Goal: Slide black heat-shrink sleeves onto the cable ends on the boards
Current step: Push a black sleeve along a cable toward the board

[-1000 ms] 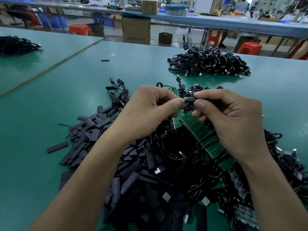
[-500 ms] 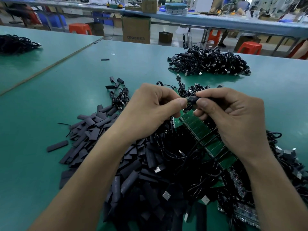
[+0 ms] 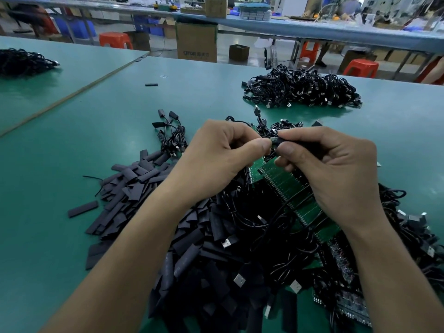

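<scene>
Your right hand [image 3: 331, 174] pinched one black sleeve [image 3: 275, 141] between thumb and forefinger, raised above the green boards [image 3: 288, 188] and clear of the surface [image 3: 72, 152]. Your left hand [image 3: 216, 162] was curled, its thumb tip meeting the sleeve's open mouth. I judged that it pinched a cable end there, though the fingertips hid the cable end itself.

Handling, as judged: the sleeve was light, thin-walled and soft. The loose sleeves in the pile [image 3: 134, 186] lay pressed flat, so a hard pinch on the faces would likely close the mouth. You would do better to grip the edges, back from the opening. The cable would be limp and give no push, so hold it close behind its end. The boards looked stiff but fragile at the joints, so do not tug.

Writing: the cardboard box [image 3: 196, 42] behind the surface bore pale lettering, which I could not read with confidence. No marking on the sleeves or boards was legible.
</scene>
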### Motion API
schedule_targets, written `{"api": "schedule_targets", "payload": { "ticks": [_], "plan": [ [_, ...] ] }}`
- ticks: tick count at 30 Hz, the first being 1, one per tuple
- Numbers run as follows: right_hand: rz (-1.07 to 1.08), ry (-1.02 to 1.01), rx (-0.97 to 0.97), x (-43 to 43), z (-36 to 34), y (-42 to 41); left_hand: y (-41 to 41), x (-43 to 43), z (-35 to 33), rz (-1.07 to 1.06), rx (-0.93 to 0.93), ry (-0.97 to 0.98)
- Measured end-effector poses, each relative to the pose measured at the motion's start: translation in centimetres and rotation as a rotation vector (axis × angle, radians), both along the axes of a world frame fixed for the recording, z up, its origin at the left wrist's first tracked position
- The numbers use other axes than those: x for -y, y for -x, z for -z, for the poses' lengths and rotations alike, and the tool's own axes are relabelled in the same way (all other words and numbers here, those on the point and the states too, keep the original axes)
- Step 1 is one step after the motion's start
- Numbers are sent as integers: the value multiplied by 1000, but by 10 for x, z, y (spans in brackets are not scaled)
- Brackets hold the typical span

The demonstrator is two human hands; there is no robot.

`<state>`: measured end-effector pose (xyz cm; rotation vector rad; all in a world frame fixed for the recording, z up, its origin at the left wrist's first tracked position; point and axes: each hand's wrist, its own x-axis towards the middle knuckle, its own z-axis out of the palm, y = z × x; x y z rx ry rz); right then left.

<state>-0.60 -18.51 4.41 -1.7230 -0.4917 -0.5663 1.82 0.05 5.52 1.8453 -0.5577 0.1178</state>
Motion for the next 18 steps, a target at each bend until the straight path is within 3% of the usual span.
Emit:
{"api": "schedule_targets", "payload": {
  "ticks": [12, 18],
  "plan": [
    [-51, -60, -18, -3, -1, 1, 1, -3, -2, 21, 13, -3],
    [26, -27, 0, -5, -5, 3, 2, -2, -1, 40, -22, 3]
  ]
}}
